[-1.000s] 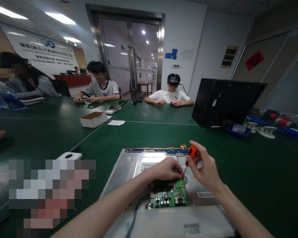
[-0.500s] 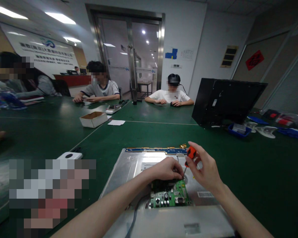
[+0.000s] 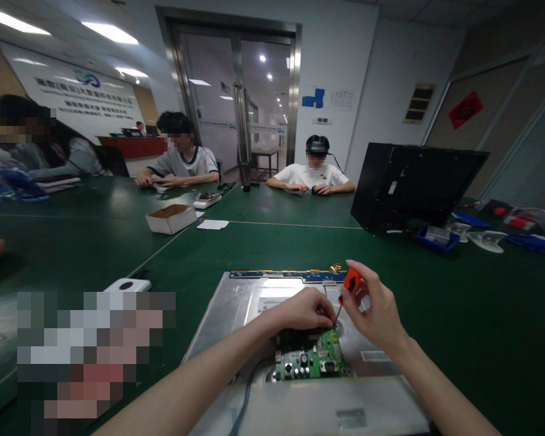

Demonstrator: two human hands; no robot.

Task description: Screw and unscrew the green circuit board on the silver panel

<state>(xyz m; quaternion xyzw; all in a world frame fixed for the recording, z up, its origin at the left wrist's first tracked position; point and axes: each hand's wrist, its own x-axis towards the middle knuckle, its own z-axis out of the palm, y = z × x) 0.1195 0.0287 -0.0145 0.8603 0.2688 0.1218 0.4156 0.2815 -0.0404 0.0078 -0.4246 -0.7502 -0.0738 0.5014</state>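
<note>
A silver metal panel point(image 3: 240, 303) lies on the green table, with a green circuit board point(image 3: 315, 360) on it and a blue strip board point(image 3: 272, 275) along its far edge. My right hand point(image 3: 372, 303) grips a red and black screwdriver point(image 3: 352, 280), whose shaft points down at the board's upper edge. My left hand point(image 3: 306, 310) rests over that edge, its fingers pinched beside the screwdriver tip; what they hold, if anything, is hidden. A grey cable point(image 3: 247, 393) runs from the board towards me.
A black monitor casing point(image 3: 418, 184) stands at the back right, near a blue tray point(image 3: 437, 239). An open white box point(image 3: 171, 219), paper point(image 3: 213, 224) and a white device point(image 3: 127, 285) lie to the left. Other people sit around the table.
The screwdriver handle has turned a little between my right fingers and shifted slightly right. My left hand stays in place.
</note>
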